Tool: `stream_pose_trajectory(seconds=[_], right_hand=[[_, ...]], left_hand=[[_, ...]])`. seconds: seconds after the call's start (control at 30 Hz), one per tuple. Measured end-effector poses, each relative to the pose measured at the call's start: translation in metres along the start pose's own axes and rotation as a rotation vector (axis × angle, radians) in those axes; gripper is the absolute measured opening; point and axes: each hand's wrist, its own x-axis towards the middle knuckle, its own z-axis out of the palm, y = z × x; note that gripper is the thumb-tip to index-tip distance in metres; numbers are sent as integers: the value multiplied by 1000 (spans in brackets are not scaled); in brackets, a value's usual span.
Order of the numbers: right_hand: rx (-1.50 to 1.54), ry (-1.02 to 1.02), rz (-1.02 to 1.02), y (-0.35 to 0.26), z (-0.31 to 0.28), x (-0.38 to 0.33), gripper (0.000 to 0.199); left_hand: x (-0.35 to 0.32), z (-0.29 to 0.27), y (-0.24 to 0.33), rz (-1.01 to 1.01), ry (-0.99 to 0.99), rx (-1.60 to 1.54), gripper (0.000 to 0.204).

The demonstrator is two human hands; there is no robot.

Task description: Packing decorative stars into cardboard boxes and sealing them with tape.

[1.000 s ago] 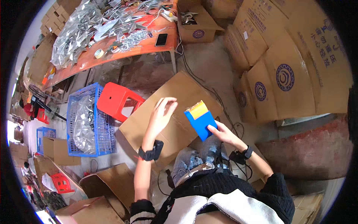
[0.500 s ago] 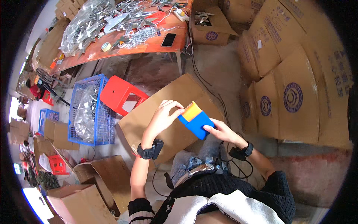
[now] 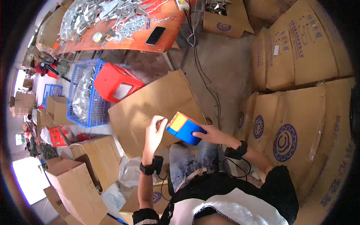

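My right hand [image 3: 213, 135] grips a blue and orange tape dispenser [image 3: 190, 132] by its blue body, the thumb lying across the top. A jagged edge runs along the orange end, which faces left. Just left of that end is my left hand [image 3: 153, 135], its fingers bent and thumb and fingertips drawn together. A small gap separates those fingertips from the dispenser, and whatever they may pinch is too small to make out. Both hands are above my lap, beside a large flat brown cardboard box [image 3: 148, 112].
Ahead is an orange table [image 3: 108, 45] with silver stars and a phone [image 3: 156, 35]. A red stool [image 3: 112, 80] stands by a blue crate [image 3: 90, 120]. Tall cartons [image 3: 292, 131] line the right; open boxes [image 3: 75, 183] sit at lower left. Cables [image 3: 202, 71] cross the floor.
My left fingertips have come away from the dispenser's orange end. Both hands and the dispenser sit slightly lower and further left in the view, which has itself shifted.
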Motion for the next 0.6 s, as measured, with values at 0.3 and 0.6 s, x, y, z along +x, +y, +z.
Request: stream_pose_trajectory(seconds=[0.3, 0.6], right_hand=[[-70, 5, -102, 8, 12, 5, 52], [79, 46, -71, 31, 34, 52, 44]], left_hand=[[-13, 9, -27, -224, 27, -195, 9], [36, 7, -83, -33, 93, -74, 8]])
